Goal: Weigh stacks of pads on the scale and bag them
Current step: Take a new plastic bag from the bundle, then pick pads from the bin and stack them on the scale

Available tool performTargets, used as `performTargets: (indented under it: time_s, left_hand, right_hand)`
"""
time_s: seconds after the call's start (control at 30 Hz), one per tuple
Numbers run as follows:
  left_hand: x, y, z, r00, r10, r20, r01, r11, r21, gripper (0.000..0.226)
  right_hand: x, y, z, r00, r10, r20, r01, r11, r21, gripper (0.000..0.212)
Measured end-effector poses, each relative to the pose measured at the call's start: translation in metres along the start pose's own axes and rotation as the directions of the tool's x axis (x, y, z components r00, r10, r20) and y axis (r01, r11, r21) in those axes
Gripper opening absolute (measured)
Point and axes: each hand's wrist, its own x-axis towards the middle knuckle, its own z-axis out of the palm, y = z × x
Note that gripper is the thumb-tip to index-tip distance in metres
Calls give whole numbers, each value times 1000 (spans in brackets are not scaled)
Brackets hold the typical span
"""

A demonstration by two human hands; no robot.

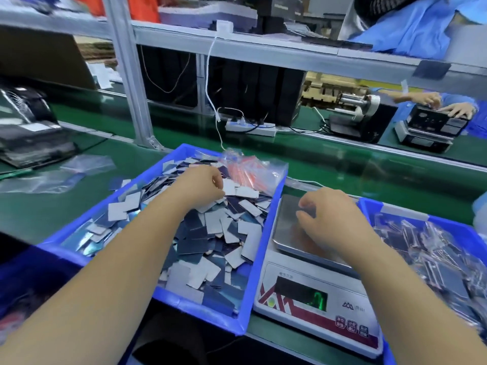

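Across the green bench (66,212) I see a big blue tray (251,262) heaped with loose pads (210,233), some white face up, some dark blue. To its right stands the scale (313,293), a white body with a bare steel pan (287,233) on top and a green lit display (317,299) whose digits I cannot read. Further right a second blue bin (369,206) holds pads already sealed in clear bags (434,259). A pile of empty clear bags with red strips (250,169) lies on the far right corner of the big tray.

My left hand (203,183) is down on the heap near the tray's far end, its grip curled and pinching a few white pads at the fingertips. My right hand (332,214) hangs over the steel pan, its grip loosely curled and holding nothing that I can see; whether it touches the pan I cannot tell.

A white power strip (250,127) lies on the bench beyond the tray.
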Motion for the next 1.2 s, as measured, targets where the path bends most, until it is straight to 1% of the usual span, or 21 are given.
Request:
performTargets:
  time_s: [0.1,0.13,0.17,0.23,0.3,0.37,0.5,0.63,0.8,0.93,1.1,1.2]
  left_hand:
    - [0,-4,3,993,20,113,-25,999,37,21]
    - [1,-4,4,985,34,171,-48,996,80,29]
    - [2,-3,7,972,39,234,-73,988,139,44]
    - [3,0,12,947,54,315,-130,966,225,66]
    - [7,5,20,935,98,341,-189,951,245,72]
    - [11,11,30,937,131,324,-214,948,237,69]
    - [19,24,41,968,181,175,-227,930,290,57]
    - [26,29,47,981,157,112,-187,915,358,41]
    - [27,31,52,985,173,11,-166,920,355,32]
    - [28,26,42,978,194,-82,-159,935,317,24]
    - [25,11,27,984,153,-94,-122,954,273,17]
    - [21,7,19,987,145,-66,-130,974,185,16]
  right_hand:
    - [-3,-6,2,999,-31,-16,32,997,75,19]
    - [-6,-6,3,999,-37,-22,38,995,97,17]
    - [-9,-6,2,999,-36,-33,40,992,122,15]
    - [-15,-3,0,998,-16,-68,28,985,172,11]
    - [-19,-1,-3,996,9,-92,10,980,201,9]
    - [-21,-1,-6,995,21,-95,-1,977,213,12]
    - [-21,-5,-7,996,22,-85,0,968,250,19]
    - [-22,-8,-6,998,18,-67,1,961,276,23]
    - [-23,-8,-5,997,18,-71,3,957,291,27]
    - [-24,-6,-3,997,17,-76,6,955,296,33]
    - [-23,-3,-1,998,21,-67,-1,958,286,33]
    - [-24,-1,0,998,23,-58,-5,958,288,32]
